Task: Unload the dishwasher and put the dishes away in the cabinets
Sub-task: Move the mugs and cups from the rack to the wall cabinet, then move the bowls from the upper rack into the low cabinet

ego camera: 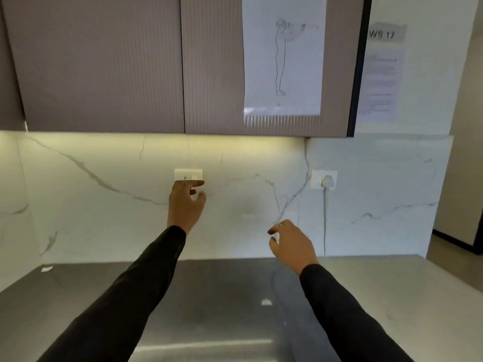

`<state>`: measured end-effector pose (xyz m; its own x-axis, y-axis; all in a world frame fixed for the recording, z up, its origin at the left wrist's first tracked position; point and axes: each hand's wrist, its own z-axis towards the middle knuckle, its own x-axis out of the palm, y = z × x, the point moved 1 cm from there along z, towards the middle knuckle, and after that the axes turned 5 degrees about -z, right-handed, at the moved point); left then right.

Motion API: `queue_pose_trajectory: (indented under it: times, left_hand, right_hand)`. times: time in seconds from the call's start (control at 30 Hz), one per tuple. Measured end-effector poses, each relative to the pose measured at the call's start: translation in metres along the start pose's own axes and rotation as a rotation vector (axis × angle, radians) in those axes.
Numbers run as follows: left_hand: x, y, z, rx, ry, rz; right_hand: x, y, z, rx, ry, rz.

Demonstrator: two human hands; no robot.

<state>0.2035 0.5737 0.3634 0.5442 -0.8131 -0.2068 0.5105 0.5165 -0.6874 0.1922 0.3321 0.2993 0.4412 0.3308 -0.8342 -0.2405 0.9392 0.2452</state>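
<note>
Mauve-brown ribbed cabinet doors [104,64] at twelve o'clock; white backsplash [91,205] veined in grey; white switch plate [188,174]; dull grey steel countertop [222,296] at six; black sleeves [125,296]; white line-drawn poster [283,56].

countertop [222,296]: brushed metal, looks like stainless, semi-glossy with soft smeary reflections
backsplash [104,205]: white marble-look stone with grey veins, smooth, slight sheen under the strip light
cabinet doors [104,61]: matt taupe, fine vertical ribbing, not glossy at all
sheet with the line drawing [283,58]: plain white paper, clear shiny tape along the bottom edge
wall sockets [188,175]: smooth white plastic
sleeves [136,291]: black cloth, matt
ring [279,226]: shiny metal
</note>
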Motion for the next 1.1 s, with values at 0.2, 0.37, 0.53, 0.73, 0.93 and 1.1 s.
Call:
queue_pose_trajectory:
  times: [0.2, 0.37, 0.53, 0.73, 0.93, 1.1]
  left_hand:
    - [0.008, 0.019, -0.110, -0.212, 0.104, -0.002]
    - [0.012, 0.034, -0.207, -0.353, 0.152, 0.028]
    - [0.022, 0.044, -0.317, -0.558, 0.270, 0.013]
    - [0.038, 0.018, -0.421, -0.707, 0.387, -0.085]
    - [0.050, -0.033, -0.503, -0.745, 0.557, -0.135]
    - [0.058, -0.074, -0.571, -0.824, 0.735, -0.183]
  right_hand:
    - [0.026, -0.020, -0.090, 0.122, 0.094, 0.231]
    - [0.047, -0.033, -0.173, 0.218, 0.157, 0.331]
    - [0.065, -0.060, -0.282, 0.447, 0.225, 0.408]
    - [0.066, -0.111, -0.417, 0.754, 0.320, 0.382]
    - [0.032, -0.160, -0.519, 1.004, 0.336, 0.297]
    - [-0.003, -0.188, -0.588, 1.134, 0.323, 0.324]
